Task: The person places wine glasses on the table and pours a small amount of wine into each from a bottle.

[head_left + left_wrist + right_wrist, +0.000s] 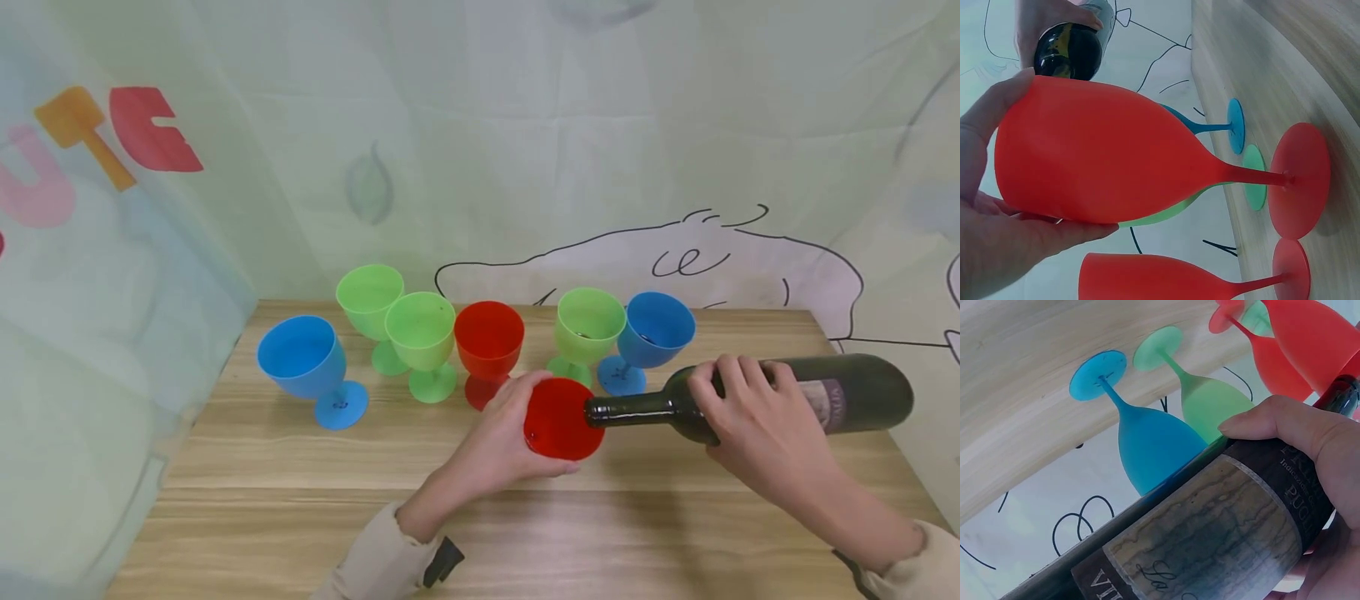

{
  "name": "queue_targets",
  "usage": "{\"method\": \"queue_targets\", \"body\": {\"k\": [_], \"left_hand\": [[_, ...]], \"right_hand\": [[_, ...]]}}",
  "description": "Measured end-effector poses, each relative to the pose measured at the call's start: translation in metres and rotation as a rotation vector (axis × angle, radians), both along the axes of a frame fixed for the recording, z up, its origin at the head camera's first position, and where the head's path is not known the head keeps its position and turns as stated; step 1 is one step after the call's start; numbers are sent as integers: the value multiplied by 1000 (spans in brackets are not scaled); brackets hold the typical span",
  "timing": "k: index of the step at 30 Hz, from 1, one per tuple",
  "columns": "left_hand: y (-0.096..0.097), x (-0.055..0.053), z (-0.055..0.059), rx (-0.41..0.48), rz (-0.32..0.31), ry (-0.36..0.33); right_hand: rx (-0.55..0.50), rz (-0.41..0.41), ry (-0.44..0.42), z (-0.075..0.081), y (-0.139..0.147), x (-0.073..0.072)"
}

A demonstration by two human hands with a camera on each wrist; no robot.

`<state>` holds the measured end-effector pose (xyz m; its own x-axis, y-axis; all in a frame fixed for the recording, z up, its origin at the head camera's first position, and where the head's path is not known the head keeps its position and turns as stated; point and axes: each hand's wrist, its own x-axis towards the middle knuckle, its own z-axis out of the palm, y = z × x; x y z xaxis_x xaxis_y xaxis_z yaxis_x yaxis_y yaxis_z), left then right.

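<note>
My left hand grips a red plastic goblet by its bowl, thumb on one side and fingers on the other. In the left wrist view the goblet's foot is at the tabletop; whether it touches is hard to tell. A dark glass wine bottle lies nearly level in my right hand, which grips its body. The mouth of the bottle is at the goblet's right rim. The right wrist view shows the bottle's printed label. No flowing liquid can be made out.
Behind the hands stand another red goblet, a blue goblet and a green goblet to its right, and two green goblets to its left. Another blue goblet is farthest left. A printed cloth hangs behind the wooden table.
</note>
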<state>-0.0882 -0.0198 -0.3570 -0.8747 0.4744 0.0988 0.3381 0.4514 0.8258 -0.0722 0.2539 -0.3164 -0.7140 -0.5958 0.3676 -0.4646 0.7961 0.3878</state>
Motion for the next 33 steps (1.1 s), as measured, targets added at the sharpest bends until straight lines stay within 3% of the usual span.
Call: {"method": "queue_targets", "body": {"k": [14, 33], "left_hand": [[1, 2, 1, -14, 6, 12], [3, 4, -2, -55, 3, 78]], "right_hand": [[14, -1, -25, 6, -1, 1], [41, -9, -58, 7, -2, 4]]}}
